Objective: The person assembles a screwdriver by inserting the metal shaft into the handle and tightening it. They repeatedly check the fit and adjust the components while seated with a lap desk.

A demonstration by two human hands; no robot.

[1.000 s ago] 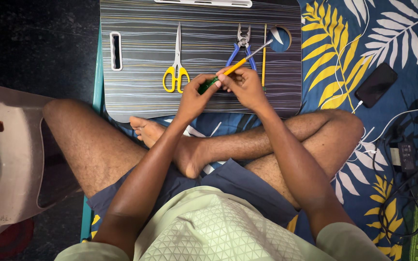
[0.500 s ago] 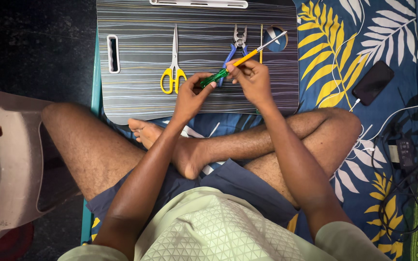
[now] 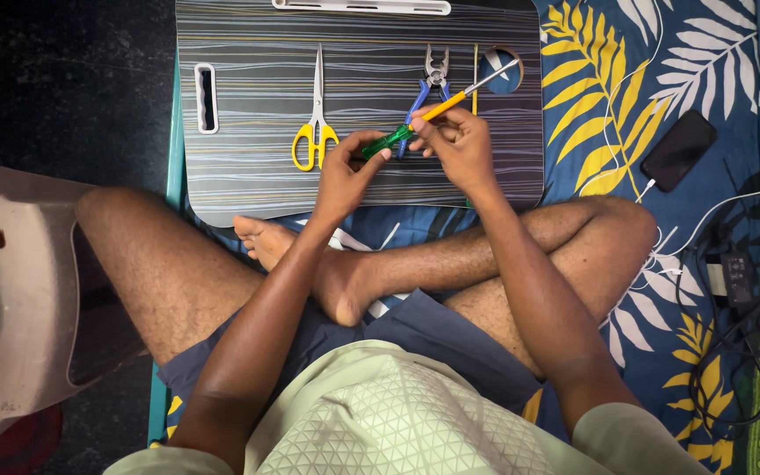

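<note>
A screwdriver (image 3: 440,107) with a green handle, orange collar and silver shaft is held over the striped lap board (image 3: 248,97). My left hand (image 3: 346,171) pinches the green handle end. My right hand (image 3: 457,141) grips the orange part just past it. The shaft points up and to the right. Blue-handled pliers (image 3: 431,79) lie on the board right behind the screwdriver. Yellow-handled scissors (image 3: 316,119) lie on the board, left of my left hand. A thin yellow stick (image 3: 475,66) lies beside the pliers.
I sit cross-legged on a leaf-patterned sheet (image 3: 626,88). A black phone (image 3: 677,149) with a white cable lies to the right, with a charger and dark cables (image 3: 736,273) further right. A pale plastic chair (image 3: 19,290) stands at the left.
Both hands have stayed on the screwdriver. Its shaft now lies a little flatter, and the hands have shifted slightly on the handle.
</note>
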